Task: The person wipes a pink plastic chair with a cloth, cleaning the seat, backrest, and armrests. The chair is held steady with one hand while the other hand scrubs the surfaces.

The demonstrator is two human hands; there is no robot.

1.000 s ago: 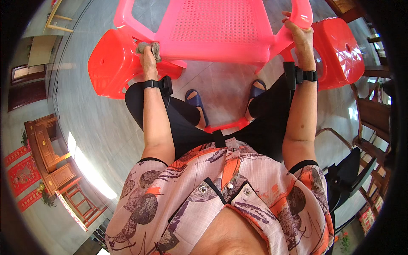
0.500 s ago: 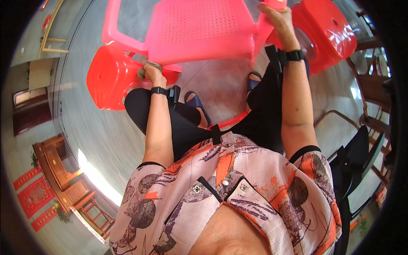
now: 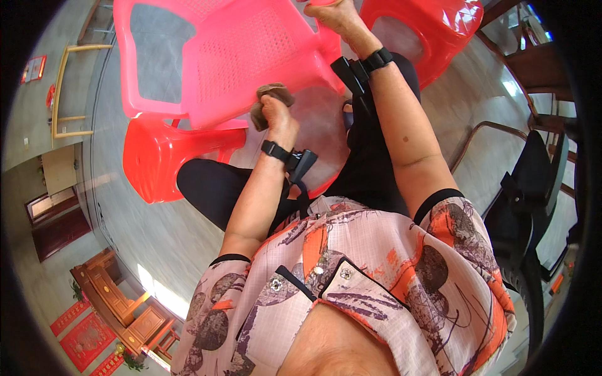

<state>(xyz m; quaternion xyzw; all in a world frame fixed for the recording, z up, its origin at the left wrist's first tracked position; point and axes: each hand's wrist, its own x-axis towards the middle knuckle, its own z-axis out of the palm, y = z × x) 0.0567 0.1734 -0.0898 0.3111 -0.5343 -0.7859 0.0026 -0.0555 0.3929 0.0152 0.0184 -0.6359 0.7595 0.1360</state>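
Observation:
A pink plastic armchair (image 3: 244, 62) with a perforated seat stands in front of me, turned at an angle. My right hand (image 3: 335, 15) grips the chair at its right-hand side, near the upper edge of the view. Bunched in my left hand (image 3: 279, 119) is a brown-grey cloth (image 3: 276, 95); it is just off the seat's near edge, and whether it touches the chair I cannot tell. Both wrists wear black straps with a small black device.
A red plastic stool (image 3: 150, 160) stands at the left beside my knee, another red stool (image 3: 426, 31) at the upper right. A black chair (image 3: 527, 200) is at my right. Wooden furniture (image 3: 119, 294) lines the far left wall.
The pink chair has shifted left and tilted round in view. My left hand with the cloth has moved right, from the chair's left side toward the seat's near edge. My right hand keeps its grip.

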